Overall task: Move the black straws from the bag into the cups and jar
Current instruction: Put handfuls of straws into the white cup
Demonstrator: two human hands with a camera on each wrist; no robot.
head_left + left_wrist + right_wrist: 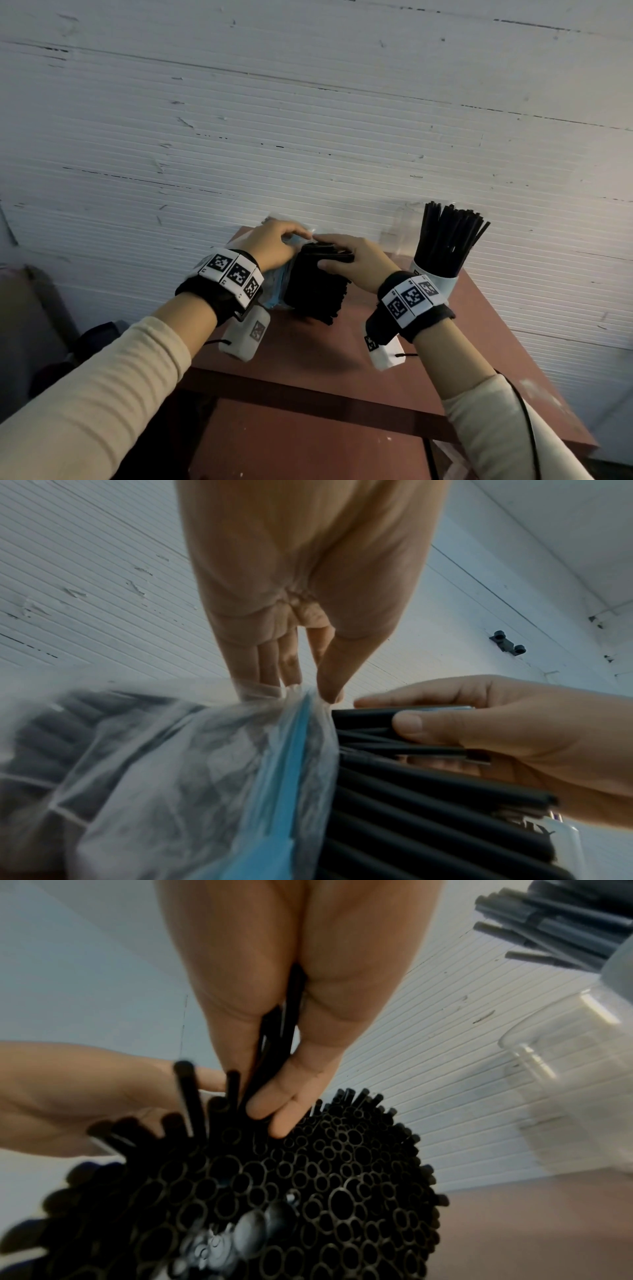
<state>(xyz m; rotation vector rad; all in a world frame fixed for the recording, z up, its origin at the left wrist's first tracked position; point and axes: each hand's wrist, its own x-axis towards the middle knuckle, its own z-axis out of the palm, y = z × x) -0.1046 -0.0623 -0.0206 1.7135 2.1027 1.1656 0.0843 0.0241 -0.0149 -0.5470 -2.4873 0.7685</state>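
A clear plastic bag (pixel 275 291) with a blue strip (pixel 291 750) stands on the red-brown table (pixel 308 363), stuffed with a thick bundle of black straws (pixel 315 294). My left hand (pixel 301 236) pinches the bag's top edge between thumb and fingers (pixel 304 691). My right hand (pixel 322 251) grips a few straws at the bundle's top, its thumb below and fingers above. In the right wrist view those straws run up through my right hand (pixel 257 1093), over the open straw ends (pixel 308 1191). To the right, a white cup (pixel 435 282) holds many black straws (pixel 448 236).
A clear plastic cup or jar (pixel 399 236) stands behind the white cup by the ribbed white wall (pixel 308 120); it looks empty in the right wrist view (pixel 565 1069). The table's front edge (pixel 308 401) is close to me. Dark clutter sits at floor level on the left.
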